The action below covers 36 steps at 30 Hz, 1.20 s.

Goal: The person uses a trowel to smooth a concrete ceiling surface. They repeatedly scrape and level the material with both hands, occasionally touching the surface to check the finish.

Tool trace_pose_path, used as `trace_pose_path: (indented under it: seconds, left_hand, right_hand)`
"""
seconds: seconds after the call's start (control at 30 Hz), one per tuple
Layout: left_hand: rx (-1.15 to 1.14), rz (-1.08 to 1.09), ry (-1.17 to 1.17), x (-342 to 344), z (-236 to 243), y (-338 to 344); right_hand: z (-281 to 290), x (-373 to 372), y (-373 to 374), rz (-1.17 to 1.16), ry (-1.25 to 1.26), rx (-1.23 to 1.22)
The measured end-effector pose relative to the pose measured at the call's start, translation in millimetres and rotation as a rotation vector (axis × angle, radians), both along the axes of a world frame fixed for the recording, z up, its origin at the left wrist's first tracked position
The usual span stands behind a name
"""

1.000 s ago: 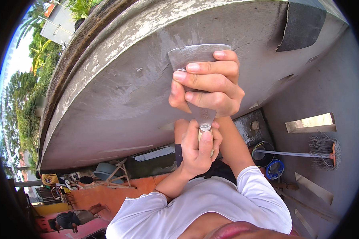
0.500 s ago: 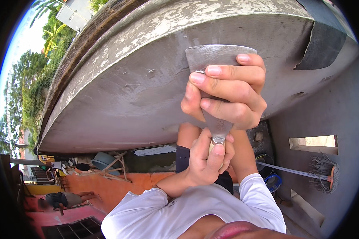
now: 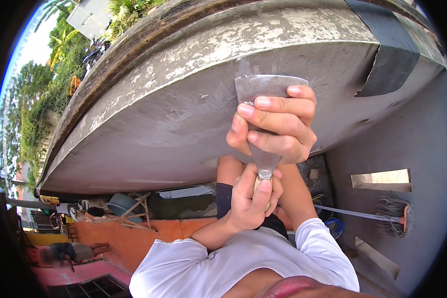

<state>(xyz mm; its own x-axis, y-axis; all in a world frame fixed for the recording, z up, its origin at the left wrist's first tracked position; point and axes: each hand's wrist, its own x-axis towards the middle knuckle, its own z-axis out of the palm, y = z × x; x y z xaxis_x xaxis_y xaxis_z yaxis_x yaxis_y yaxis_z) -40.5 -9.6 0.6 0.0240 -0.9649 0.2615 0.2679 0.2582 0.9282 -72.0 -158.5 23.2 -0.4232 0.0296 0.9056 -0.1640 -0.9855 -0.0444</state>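
Note:
A putty knife point(image 3: 266, 158) with a wide, flared metal blade is held upright in front of a grey wall point(image 3: 154, 134). My left hand point(image 3: 256, 196) is closed around its pale handle, below the blade. Higher up, my right hand point(image 3: 280, 124) grips the blade itself, fingers curled over the near face. The blade's broad upper edge shows above my fingers. A small whitish fleck sits by my fingertips. I cannot tell whether the blade touches the wall. Smear marks run across the wall's grey face left of the blade.
Along the wall's top runs a pale, flaking ledge point(image 3: 198, 49) with a dark wooden beam point(image 3: 109, 64). A black sheet point(image 3: 390, 54) hangs over it at right. A mop point(image 3: 395, 216) leans at right; a blue-grey basin point(image 3: 121, 206) and another person point(image 3: 77, 252) are at lower left.
Both hands and the putty knife sit slightly lower and further left in the picture. The wall and its surroundings have shifted too. The grips are the same.

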Motion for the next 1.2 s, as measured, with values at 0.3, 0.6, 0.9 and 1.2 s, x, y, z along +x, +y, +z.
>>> trace_pose_path:
  seconds: [0.3,0.6,0.9,1.2]
  left_hand:
    - [-0.044,0.0,-0.007,2.4,18.7,-13.6]
    - [0.058,0.215,-0.018,47.6,-102.3,44.0]
    - [-0.03,0.712,-0.158,105.2,-118.2,97.9]
    - [0.035,0.96,-0.142,116.9,-139.3,165.5]
  right_hand:
    - [32.5,-3.1,-12.2,-0.048,0.015,-0.048]
    - [-76.2,-3.7,38.6,0.133,0.755,0.116]
    - [14.2,11.0,4.8,-0.335,0.212,0.315]
    - [-26.9,27.6,33.9,0.056,0.978,-0.246]
